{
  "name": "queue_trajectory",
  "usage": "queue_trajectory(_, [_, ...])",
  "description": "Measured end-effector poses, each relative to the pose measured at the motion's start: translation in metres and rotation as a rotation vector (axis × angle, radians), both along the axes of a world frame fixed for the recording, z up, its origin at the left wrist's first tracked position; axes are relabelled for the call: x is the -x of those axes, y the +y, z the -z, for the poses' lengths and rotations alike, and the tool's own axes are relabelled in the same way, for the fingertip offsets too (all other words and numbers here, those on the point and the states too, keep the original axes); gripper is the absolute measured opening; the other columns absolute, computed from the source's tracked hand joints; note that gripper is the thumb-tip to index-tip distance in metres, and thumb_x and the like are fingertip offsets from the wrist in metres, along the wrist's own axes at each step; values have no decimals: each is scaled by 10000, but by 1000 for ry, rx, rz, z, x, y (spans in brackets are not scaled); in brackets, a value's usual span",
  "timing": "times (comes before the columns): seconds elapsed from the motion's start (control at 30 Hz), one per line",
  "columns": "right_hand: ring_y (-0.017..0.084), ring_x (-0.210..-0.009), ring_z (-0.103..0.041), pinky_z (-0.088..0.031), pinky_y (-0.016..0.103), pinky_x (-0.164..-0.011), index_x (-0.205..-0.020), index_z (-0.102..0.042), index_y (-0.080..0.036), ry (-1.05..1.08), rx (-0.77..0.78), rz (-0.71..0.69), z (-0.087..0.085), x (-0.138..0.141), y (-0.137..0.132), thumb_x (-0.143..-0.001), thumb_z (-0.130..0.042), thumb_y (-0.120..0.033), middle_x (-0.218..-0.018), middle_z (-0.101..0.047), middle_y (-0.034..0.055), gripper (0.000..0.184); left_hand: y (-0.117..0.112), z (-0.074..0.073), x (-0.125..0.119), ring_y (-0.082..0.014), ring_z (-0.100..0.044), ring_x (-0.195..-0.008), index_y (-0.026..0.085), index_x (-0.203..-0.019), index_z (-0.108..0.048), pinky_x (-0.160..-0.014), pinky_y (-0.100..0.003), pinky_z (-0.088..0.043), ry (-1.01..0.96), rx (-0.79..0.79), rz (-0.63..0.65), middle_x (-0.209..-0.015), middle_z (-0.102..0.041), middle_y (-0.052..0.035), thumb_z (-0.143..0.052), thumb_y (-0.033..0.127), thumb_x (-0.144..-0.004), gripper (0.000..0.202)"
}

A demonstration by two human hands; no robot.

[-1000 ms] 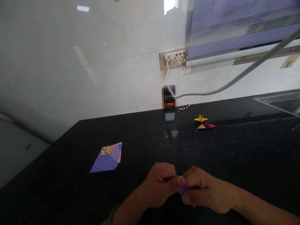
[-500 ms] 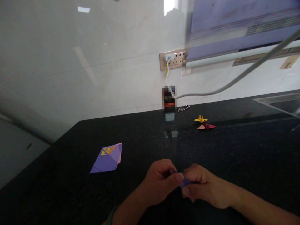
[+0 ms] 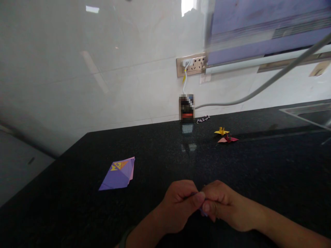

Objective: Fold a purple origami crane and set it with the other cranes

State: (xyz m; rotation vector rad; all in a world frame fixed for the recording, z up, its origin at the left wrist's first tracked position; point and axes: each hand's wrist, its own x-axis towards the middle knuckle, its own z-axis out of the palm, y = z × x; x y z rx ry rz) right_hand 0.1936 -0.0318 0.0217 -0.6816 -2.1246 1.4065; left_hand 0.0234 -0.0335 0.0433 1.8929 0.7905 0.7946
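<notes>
Low in the head view, my left hand and my right hand meet with thumbs and fingers pinched together. Between them they grip a small folded piece of purple paper; only slivers of it show, and the fingers cover its shape. Left of my hands, a stack of origami paper lies flat on the black countertop, with a purple sheet on top and a pink edge below. Farther off to the right stand a yellow paper crane and a red and pink paper crane.
Behind the counter rises a pale tiled wall with a socket panel. A pixelated object stands against it, with a grey cable running off right. Beside it lies a beaded string.
My hands have drawn closer together, and the left has shifted slightly right and down. Less of the purple paper shows between the fingers than before.
</notes>
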Motion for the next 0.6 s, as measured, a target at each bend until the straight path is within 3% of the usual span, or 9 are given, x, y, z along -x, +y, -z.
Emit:
queue_trajectory(0.23, [82,-517,-432,-342,193,-485,-630,-521,-124,30,114,124,-2,3,3,-849,-371,-400,-556,-464,-15,382,2,2,2,-79,-377,-523,137,-530,-474,-523,-213,-302,-33,-21,-190,-546,-383,26,-402,306,-825,347])
queue_trajectory(0.43, [86,-514,-433,-331,202,-494,-578,-520,-135,14,46,180,-6,2,3,-839,-379,-418,-526,-457,-19,410,-1,4,1,-86,-388,-532,145,-550,-489,-528,-218,-304,-25,-98,-215,-545,-399,20,-401,291,-826,325])
queue_trajectory(0.6, [68,-493,-389,-305,184,-459,-710,-498,-136,148,342,174,-4,3,4,-741,-541,-422,-563,-456,-37,291,-3,9,-3,-85,-390,-523,138,-552,-494,-507,-220,-293,-76,-158,-304,-537,-403,18,-440,277,-808,296])
